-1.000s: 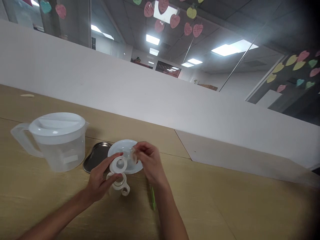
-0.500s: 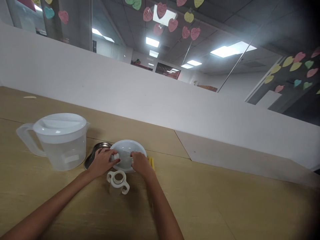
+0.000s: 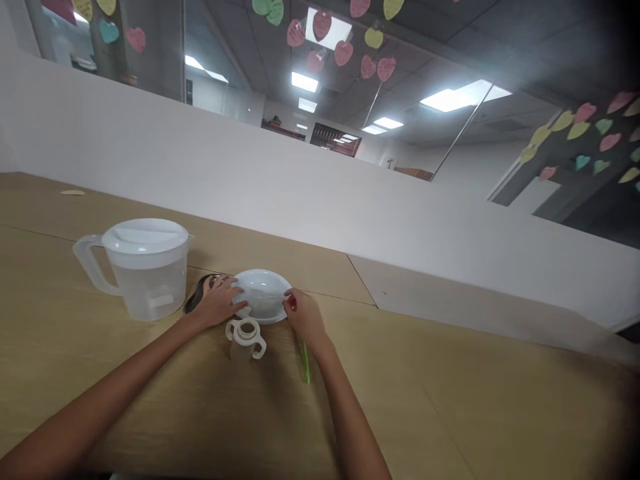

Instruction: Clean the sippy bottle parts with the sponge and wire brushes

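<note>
A white bowl rests on the wooden table between my two hands. My left hand is at its left rim, with fingers and thumb curved round the edge; a small whitish piece by the thumb is too blurred to name. At the right rim, my right hand has its thumb and fingers pinched on the edge. Just in front of the bowl stands a clear cup with a white two-handled collar. A dark metal dish lies partly hidden behind my left hand.
Left of the bowl stands a translucent lidded jug with its handle to the left. A thin green item lies beside my right wrist. A white wall with glass above borders the table's far side.
My left hand, which held a small white piece over the bowl, is now at the left rim. My right hand has moved from inside the bowl to its right rim. The view has shifted.
</note>
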`<state>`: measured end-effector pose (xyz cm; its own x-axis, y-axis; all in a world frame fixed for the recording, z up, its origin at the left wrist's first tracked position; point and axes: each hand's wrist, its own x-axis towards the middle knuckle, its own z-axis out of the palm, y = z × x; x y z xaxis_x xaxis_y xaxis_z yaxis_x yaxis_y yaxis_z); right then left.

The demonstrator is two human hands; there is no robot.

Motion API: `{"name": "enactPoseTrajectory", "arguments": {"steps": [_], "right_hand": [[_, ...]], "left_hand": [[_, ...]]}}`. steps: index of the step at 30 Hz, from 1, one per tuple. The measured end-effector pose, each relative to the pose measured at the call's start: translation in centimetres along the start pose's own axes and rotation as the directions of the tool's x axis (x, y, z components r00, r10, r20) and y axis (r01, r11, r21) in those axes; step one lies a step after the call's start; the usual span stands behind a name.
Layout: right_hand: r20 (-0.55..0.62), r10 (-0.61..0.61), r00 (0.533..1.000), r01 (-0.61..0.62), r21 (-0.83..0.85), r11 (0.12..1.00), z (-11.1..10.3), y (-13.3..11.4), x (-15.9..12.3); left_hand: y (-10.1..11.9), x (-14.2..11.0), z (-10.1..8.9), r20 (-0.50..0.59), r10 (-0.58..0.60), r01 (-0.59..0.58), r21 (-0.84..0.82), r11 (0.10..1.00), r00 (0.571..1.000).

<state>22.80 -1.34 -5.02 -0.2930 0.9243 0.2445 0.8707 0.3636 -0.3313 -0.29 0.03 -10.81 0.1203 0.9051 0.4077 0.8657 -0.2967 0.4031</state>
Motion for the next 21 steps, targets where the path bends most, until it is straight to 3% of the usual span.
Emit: {"name": "enactPoseTrajectory", "arguments": {"steps": [3, 7, 13, 17, 21], "right_hand": [[-0.079, 0.091, 0.993, -0.089, 0.020, 0.996, 0.0, 1.4, -3.1], [-0.089, 0.274, 0.958, -0.276, -0.009, 0.961, 2.2, 2.2, -7.1], [-0.009, 0.438, 0.899, -0.438, -0.055, 0.897, 5.3, 1.5, -10.6], [-0.048, 0.495, 0.867, -0.496, -0.011, 0.868, 4.6, 1.3, -12.8], [-0.162, 0.493, 0.855, -0.483, 0.096, 0.870, 2.9, 0.0, -16.6]], "left_hand": [[0.7, -2.2, -0.7, -0.069, 0.043, -0.052, -0.138, 0.989, 0.997], [2.2, -5.9, -0.5, -0.107, 0.105, -0.143, -0.465, 0.874, 0.989], [3.6, -9.4, 1.4, -0.112, -0.024, -0.042, -0.551, 0.834, 0.993], [3.7, -10.2, 2.4, -0.084, -0.063, -0.001, -0.610, 0.792, 0.994], [3.3, -10.4, 3.6, -0.006, -0.087, 0.056, -0.721, 0.691, 0.996]]}}
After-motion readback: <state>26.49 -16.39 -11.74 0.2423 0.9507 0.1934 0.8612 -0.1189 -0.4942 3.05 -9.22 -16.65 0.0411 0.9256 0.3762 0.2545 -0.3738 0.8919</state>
